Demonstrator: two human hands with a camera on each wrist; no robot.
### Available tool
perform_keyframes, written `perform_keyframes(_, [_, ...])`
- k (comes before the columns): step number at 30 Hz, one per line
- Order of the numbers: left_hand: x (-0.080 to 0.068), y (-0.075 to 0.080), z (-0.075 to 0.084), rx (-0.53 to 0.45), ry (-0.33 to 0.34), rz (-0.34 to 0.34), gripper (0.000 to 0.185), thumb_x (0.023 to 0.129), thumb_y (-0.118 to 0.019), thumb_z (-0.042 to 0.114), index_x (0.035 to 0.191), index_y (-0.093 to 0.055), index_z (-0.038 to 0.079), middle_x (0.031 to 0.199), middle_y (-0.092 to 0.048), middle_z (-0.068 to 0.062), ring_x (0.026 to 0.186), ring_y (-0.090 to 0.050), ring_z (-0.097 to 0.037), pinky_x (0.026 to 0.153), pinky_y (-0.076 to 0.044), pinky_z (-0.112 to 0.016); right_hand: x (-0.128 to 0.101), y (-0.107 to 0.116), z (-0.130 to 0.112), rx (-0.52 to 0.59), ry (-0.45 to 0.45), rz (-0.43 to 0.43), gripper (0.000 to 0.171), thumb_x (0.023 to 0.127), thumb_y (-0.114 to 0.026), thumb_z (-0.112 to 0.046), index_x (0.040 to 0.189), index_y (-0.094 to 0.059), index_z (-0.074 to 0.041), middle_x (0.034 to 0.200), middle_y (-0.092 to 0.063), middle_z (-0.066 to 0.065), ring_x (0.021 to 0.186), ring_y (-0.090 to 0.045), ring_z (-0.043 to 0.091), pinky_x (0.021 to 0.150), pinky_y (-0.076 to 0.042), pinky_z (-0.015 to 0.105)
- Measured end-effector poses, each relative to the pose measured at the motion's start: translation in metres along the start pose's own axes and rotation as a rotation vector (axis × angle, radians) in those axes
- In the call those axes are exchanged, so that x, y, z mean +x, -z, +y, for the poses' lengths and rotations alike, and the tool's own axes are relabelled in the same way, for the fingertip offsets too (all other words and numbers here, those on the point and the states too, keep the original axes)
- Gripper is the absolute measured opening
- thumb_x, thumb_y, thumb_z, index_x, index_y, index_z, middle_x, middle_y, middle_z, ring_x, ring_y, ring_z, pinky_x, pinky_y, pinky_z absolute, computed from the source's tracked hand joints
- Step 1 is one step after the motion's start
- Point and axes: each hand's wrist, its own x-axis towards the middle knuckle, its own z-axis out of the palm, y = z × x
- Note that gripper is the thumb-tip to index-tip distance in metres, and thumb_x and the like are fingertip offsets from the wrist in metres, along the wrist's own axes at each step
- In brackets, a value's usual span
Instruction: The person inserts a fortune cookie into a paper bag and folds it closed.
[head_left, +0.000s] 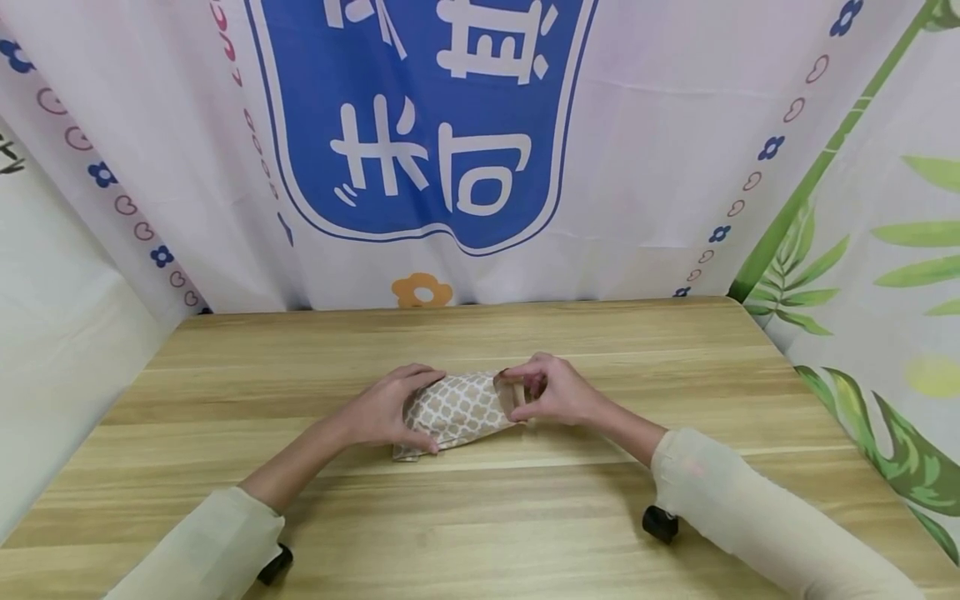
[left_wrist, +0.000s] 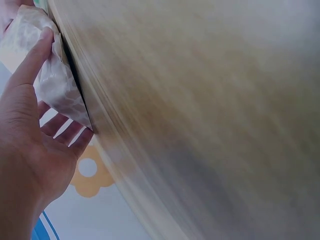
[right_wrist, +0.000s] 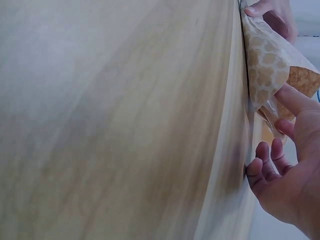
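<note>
Wood-grain tabletop (head_left: 465,517) ends before a printed curtain (head_left: 652,167) at its far edge, with room left, right and near around the patterned bag (head_left: 461,408) mid-table. The left hand (head_left: 388,408), thumb and fingers wide apart, grips its left end; the right hand (head_left: 561,392) holds its open mouth with thumb and forefinger.

Bag (head_left: 465,408) partly hidden (behind 2 hands (head_left: 384,408) (head_left: 564,392))

A wrinkled white cloth (head_left: 645,167) bearing a blue shield-shaped emblem (head_left: 431,117) hung behind the light-brown wood-grain table (head_left: 450,533); a white sheet (head_left: 862,333) printed with green bamboo leaves (head_left: 812,297) hung at right.
</note>
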Motion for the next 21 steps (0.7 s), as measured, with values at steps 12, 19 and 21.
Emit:
perform_keyframes(12, [-0.001, 0.001, 0.0, 0.019, 0.025, -0.007, 0.108, 0.068, -0.094, 0.053, 0.15, -0.05, -0.003, 0.147, -0.053, -0.022, 0.134, -0.053, -0.041, 0.111, -0.046, -0.059, 0.0, 0.0, -0.005, -0.019, -0.006, -0.021, 0.061, 0.071, -0.095, -0.011, 0.125, -0.071, 0.004, 0.09, -0.058, 0.008, 0.081, -0.055, 0.017, 0.069, -0.051, 0.023])
perform_keyframes(19, [-0.002, 0.002, 0.001, 0.02, 0.03, -0.002, 0.11, 0.068, -0.093, 0.054, 0.15, -0.049, -0.003, 0.147, -0.052, -0.023, 0.135, -0.052, -0.042, 0.111, -0.045, -0.06, -0.003, 0.006, -0.005, -0.044, 0.022, -0.026, 0.058, 0.074, -0.095, -0.016, 0.124, -0.073, 0.003, 0.094, -0.061, 0.009, 0.086, -0.058, 0.02, 0.075, -0.055, 0.032])
perform_keyframes(21, [-0.003, 0.002, 0.001, 0.018, 0.027, 0.003, 0.11, 0.068, -0.093, 0.054, 0.15, -0.049, -0.004, 0.147, -0.053, -0.023, 0.134, -0.052, -0.043, 0.111, -0.045, -0.06, -0.004, 0.008, -0.005, -0.04, 0.022, -0.026, 0.055, 0.075, -0.094, -0.016, 0.123, -0.073, 0.001, 0.096, -0.063, 0.01, 0.087, -0.059, 0.022, 0.077, -0.056, 0.035])
